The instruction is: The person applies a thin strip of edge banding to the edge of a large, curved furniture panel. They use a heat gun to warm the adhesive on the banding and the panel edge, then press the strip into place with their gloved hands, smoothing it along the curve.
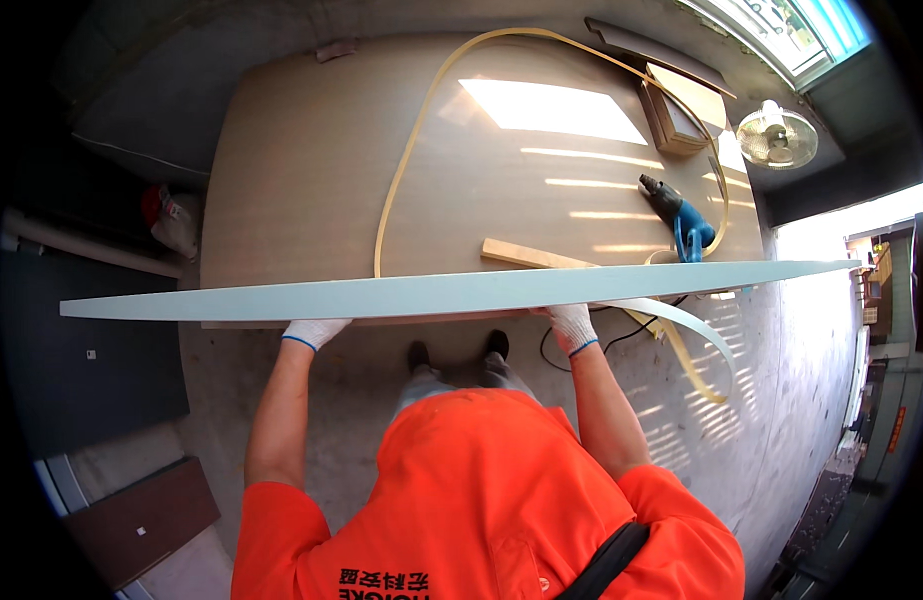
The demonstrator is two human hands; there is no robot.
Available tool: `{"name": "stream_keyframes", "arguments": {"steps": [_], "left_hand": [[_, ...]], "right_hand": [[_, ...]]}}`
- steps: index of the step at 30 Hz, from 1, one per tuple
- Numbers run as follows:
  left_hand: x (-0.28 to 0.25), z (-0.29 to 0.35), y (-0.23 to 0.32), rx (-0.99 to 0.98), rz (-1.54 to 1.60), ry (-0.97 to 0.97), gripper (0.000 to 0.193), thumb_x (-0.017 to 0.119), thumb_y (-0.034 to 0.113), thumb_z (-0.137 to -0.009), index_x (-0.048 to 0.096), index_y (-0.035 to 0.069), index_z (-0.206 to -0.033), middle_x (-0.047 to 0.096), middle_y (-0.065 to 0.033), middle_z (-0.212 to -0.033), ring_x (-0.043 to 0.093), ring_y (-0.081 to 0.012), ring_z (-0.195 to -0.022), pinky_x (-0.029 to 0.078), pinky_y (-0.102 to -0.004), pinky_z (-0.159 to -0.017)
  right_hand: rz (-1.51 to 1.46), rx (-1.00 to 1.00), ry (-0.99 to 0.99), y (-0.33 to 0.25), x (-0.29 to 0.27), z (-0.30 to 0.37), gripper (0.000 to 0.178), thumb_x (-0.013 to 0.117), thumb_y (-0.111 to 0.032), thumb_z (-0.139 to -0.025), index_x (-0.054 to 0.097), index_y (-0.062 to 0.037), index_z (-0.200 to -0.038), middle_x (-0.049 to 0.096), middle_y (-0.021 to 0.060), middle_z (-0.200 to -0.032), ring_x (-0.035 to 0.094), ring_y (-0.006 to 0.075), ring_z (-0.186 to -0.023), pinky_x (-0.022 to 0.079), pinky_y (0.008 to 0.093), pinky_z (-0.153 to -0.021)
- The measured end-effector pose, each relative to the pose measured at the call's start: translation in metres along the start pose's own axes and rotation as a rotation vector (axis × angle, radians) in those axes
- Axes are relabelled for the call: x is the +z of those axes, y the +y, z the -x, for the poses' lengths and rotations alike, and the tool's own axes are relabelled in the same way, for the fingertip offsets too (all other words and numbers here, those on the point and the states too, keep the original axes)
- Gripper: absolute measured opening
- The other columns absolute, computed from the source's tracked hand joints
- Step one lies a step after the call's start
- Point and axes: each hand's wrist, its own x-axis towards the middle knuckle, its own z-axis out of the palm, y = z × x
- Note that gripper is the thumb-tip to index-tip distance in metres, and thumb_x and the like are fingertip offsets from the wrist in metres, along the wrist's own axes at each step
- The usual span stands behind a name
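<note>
I hold a long, narrow pale blue-grey panel [452,291] level in front of me, stretching nearly across the whole view. My left hand [315,331], in a white glove, grips its near edge left of centre. My right hand [573,326], also gloved, grips the near edge right of centre. The panel hangs above the front edge of a large brown wooden board [382,150] that serves as a worktop.
On the board lie a long loop of yellowish edge banding [412,140], a blue power tool [682,215], a short wooden batten [532,256] and stacked small boards [682,105]. A fan [777,135] stands far right. Dark panels [147,515] lie on the concrete floor at left.
</note>
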Motion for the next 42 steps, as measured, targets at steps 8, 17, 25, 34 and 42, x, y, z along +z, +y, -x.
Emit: {"name": "stream_keyframes", "arguments": {"steps": [8, 17, 25, 34, 42], "left_hand": [[0.012, 0.005, -0.013, 0.052, -0.027, 0.021, 0.017, 0.065, 0.019, -0.096, 0.073, 0.005, -0.09, 0.072, -0.0223, -0.09, 0.069, -0.0433, -0.086, 0.056, -0.0513, -0.077], [0.005, 0.006, -0.008, 0.097, -0.046, 0.082, 0.017, 0.065, 0.02, -0.095, 0.074, 0.007, -0.089, 0.073, -0.0213, -0.089, 0.071, -0.0421, -0.085, 0.056, -0.0515, -0.077], [-0.003, 0.006, -0.003, 0.043, 0.046, 0.047, 0.017, 0.067, 0.022, -0.092, 0.074, 0.007, -0.086, 0.074, -0.0197, -0.091, 0.073, -0.0428, -0.088, 0.058, -0.0508, -0.077], [0.006, 0.006, -0.008, 0.008, 0.018, -0.003, 0.02, 0.066, 0.023, -0.095, 0.075, 0.006, -0.09, 0.074, -0.0213, -0.093, 0.071, -0.0435, -0.089, 0.057, -0.0531, -0.078], [-0.015, -0.003, 0.044, 0.086, 0.237, 0.059, 0.024, 0.066, 0.027, -0.096, 0.076, 0.005, -0.094, 0.074, -0.0228, -0.094, 0.07, -0.0447, -0.09, 0.056, -0.0524, -0.08]], "right_hand": [[-0.075, -0.059, 0.114, 0.003, 0.014, 0.002, 0.016, 0.077, -0.008, -0.087, 0.071, -0.0002, -0.1, 0.068, 0.0046, -0.087, 0.065, 0.0156, -0.078, 0.052, 0.0308, -0.065], [0.108, -0.034, 0.112, -0.011, 0.018, 0.007, 0.016, 0.075, -0.01, -0.088, 0.071, 0.001, -0.099, 0.068, 0.0063, -0.084, 0.064, 0.0165, -0.076, 0.053, 0.0324, -0.067], [0.433, -0.242, 0.012, -0.014, -0.007, 0.006, 0.03, 0.063, -0.018, -0.103, 0.073, 0.0002, -0.125, 0.075, 0.0104, -0.118, 0.069, 0.0195, -0.109, 0.055, 0.0347, -0.096], [0.452, -0.119, 0.011, -0.032, 0.006, 0.007, 0.028, 0.067, -0.02, -0.093, 0.07, 0.0028, -0.109, 0.072, 0.0186, -0.102, 0.067, 0.0315, -0.094, 0.056, 0.0427, -0.082], [0.758, -0.146, 0.018, -0.03, 0.012, 0.008, 0.029, 0.066, -0.021, -0.093, 0.072, -0.0007, -0.112, 0.073, 0.0196, -0.108, 0.068, 0.0355, -0.104, 0.054, 0.0465, -0.092]]}}
